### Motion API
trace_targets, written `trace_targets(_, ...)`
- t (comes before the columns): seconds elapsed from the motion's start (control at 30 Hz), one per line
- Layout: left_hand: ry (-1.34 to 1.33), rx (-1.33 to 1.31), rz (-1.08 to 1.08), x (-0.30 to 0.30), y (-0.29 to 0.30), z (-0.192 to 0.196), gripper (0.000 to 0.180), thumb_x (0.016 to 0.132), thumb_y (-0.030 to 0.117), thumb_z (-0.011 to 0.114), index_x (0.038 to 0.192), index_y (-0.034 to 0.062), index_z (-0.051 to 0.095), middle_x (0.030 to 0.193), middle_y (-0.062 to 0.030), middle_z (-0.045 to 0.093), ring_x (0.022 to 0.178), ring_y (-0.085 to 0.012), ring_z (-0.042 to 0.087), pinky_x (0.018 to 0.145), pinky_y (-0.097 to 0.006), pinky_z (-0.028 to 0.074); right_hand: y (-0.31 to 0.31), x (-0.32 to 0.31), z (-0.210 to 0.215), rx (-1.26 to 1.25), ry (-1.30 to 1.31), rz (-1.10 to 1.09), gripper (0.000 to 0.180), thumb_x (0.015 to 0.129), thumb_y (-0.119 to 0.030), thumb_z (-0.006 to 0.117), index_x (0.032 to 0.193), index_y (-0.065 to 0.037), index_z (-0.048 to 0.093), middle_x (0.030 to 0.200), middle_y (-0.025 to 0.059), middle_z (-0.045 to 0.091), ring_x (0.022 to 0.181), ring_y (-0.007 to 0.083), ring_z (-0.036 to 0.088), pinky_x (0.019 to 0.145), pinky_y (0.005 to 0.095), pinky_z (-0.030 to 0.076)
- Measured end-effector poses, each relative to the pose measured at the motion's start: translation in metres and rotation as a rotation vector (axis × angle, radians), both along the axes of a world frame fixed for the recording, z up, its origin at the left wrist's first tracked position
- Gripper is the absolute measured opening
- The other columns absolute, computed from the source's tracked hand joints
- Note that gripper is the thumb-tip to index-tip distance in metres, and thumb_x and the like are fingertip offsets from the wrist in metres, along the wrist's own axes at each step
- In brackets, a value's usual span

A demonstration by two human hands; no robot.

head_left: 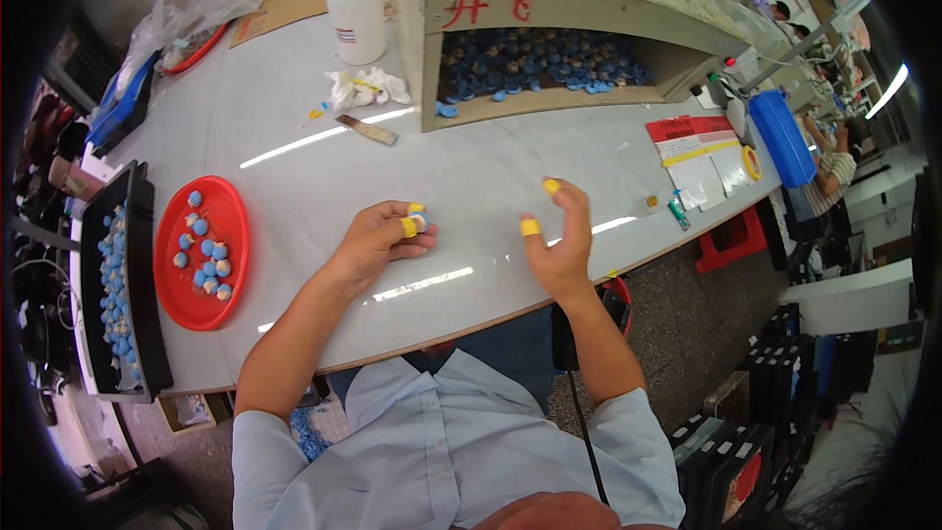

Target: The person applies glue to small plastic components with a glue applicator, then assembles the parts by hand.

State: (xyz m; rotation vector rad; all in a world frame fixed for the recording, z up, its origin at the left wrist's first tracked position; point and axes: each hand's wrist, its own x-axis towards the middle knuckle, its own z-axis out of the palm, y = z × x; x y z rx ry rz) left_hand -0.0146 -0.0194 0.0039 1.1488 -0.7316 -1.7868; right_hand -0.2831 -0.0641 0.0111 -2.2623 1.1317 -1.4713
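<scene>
My left hand [381, 238] is closed in a pinch over the middle of the table, with yellow tape on its thumb and a fingertip. Between them sits a small blue-and-white piece [421, 222], too small to make out fully. To the right, my right hand [562, 245] is raised with thumb and forefinger spread, both wrapped in yellow tape, and nothing between them. A red round tray [235, 226] left of my left hand carries several small blue and beige pieces [208, 248]. Similar blue pieces [549, 57] are heaped inside the box-like wooden housing [432, 69] beyond my hands.
A black bin [147, 334] of blue pieces stands at the far left. Behind are a white bottle [356, 15], crumpled tissue [368, 88] and a flat scraper-like tool [368, 130]. Papers [697, 157], a tape roll [752, 163], a small green tube [679, 210] and a blue bin [782, 137] lie right.
</scene>
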Motion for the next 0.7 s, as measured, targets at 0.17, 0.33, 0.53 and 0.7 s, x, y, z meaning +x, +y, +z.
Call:
trace_targets(0.17,-0.029,0.058,0.060,0.007,0.006,0.003,0.024,0.091,0.009,0.061,0.113,0.0015,0.057,0.106,-0.0130,0.067,0.088,-0.0168,0.068,0.073,-0.024,0.057,-0.014,-0.110,-0.031,0.044,-0.044,-0.850,0.056,0.080,-0.011,0.071,0.125,0.003,0.040,0.134,0.0229,0.039,0.130,0.0395,0.034,0.109,0.0485,0.027)
trace_targets(0.33,-0.025,0.060,-0.002,0.006,0.005,0.004,0.024,0.090,0.008,0.060,0.112,0.0007,0.058,0.106,-0.0117,0.067,0.088,-0.0169,0.068,0.073,-0.023,0.057,-0.051,-0.157,-0.037,0.223,0.126,-1.043,0.057,0.080,-0.024,0.073,0.122,0.003,0.044,0.134,0.0224,0.040,0.133,0.0414,0.029,0.111,0.0528,0.021)
trace_targets(0.53,-0.121,0.042,-0.036,0.001,0.006,0.002,0.026,0.089,0.006,0.064,0.113,-0.0013,0.059,0.103,-0.0099,0.067,0.088,-0.0173,0.069,0.074,-0.022,0.056,-0.069,-0.129,-0.024,0.335,-0.131,-0.557,0.036,0.084,-0.014,0.071,0.109,0.001,0.050,0.127,0.0198,0.054,0.122,0.0324,0.050,0.102,0.0431,0.039)
trace_targets(0.7,-0.066,0.028,-0.082,0.003,0.001,-0.010,0.028,0.089,0.005,0.065,0.115,-0.0027,0.058,0.100,-0.0096,0.067,0.090,-0.0168,0.069,0.074,-0.022,0.056,-0.018,-0.022,-0.008,0.587,-0.361,0.164,0.026,0.086,-0.004,0.066,0.107,0.003,0.052,0.109,0.0121,0.065,0.094,0.0142,0.061,0.084,0.0268,0.048)
